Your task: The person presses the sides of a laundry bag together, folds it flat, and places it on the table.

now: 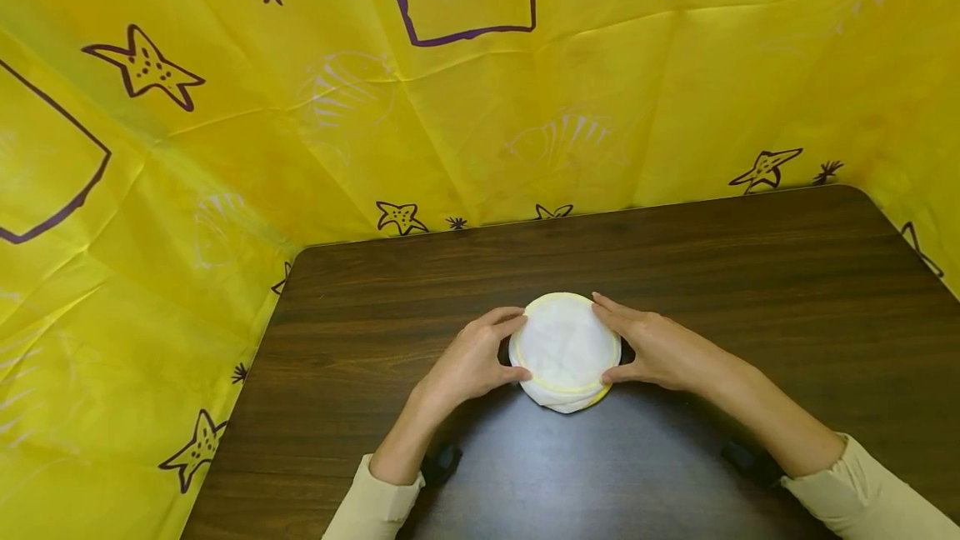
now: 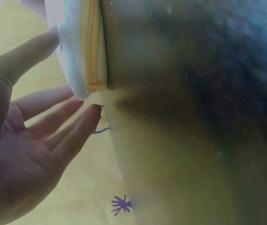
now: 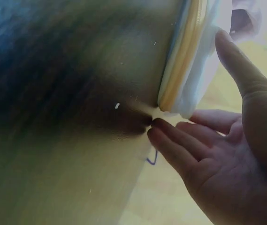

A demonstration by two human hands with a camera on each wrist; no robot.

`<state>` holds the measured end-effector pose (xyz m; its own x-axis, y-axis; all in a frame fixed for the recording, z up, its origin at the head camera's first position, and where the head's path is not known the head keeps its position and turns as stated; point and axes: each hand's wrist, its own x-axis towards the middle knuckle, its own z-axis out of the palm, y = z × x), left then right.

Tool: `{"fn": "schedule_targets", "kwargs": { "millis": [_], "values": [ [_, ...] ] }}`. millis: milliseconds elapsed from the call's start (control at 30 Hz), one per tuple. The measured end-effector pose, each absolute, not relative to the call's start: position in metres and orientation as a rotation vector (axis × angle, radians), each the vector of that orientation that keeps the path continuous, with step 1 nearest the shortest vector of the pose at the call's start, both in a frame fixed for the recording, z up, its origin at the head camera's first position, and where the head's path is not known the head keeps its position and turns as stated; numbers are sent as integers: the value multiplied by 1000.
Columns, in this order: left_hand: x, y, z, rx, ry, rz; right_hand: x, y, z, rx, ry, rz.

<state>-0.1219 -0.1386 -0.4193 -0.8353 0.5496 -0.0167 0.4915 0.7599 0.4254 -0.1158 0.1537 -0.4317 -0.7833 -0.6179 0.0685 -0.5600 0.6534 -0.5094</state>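
White cloth, softly puckered and circular in outline, makes up the top of a bundle (image 1: 566,344) lying on the table (image 1: 390,298), between the person's two hands. Thin yellow trim runs round it just inside the rim, and at the near side the white fabric sags into loose folds that end in a blunt point. Seen edge-on from the wrists, it is thick and layered: a pale, fine-textured upper part over a ridged yellow-orange band.

Both hands grip the bundle from opposite sides. The left hand (image 1: 476,357) curves round its left side, thumb at the near edge and fingers farther back; the right hand (image 1: 660,348) mirrors it on the right.

Dark brown streaks of wood grain cross the tabletop, which has rounded far corners and a hazy shine in front of the bundle. Cream sleeves (image 1: 378,507) end above the wrists, and a small black object (image 1: 442,465) sits beneath the left one. Creased yellow fabric (image 1: 465,123) hangs behind, printed with purple starfish (image 1: 146,69) and pale striped fish (image 1: 570,140).
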Motion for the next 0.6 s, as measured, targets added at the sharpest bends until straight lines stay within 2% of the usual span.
{"fn": "schedule_targets", "kwargs": {
  "millis": [267, 600],
  "values": [
    [-120, -138, -418, 944, 2792, 570, -113, 154, -431, -1045, 2764, -721],
    [-120, -133, -418, 951, 2818, 533, -112, 148, -428, -1077, 2718, -729]
  ]
}}
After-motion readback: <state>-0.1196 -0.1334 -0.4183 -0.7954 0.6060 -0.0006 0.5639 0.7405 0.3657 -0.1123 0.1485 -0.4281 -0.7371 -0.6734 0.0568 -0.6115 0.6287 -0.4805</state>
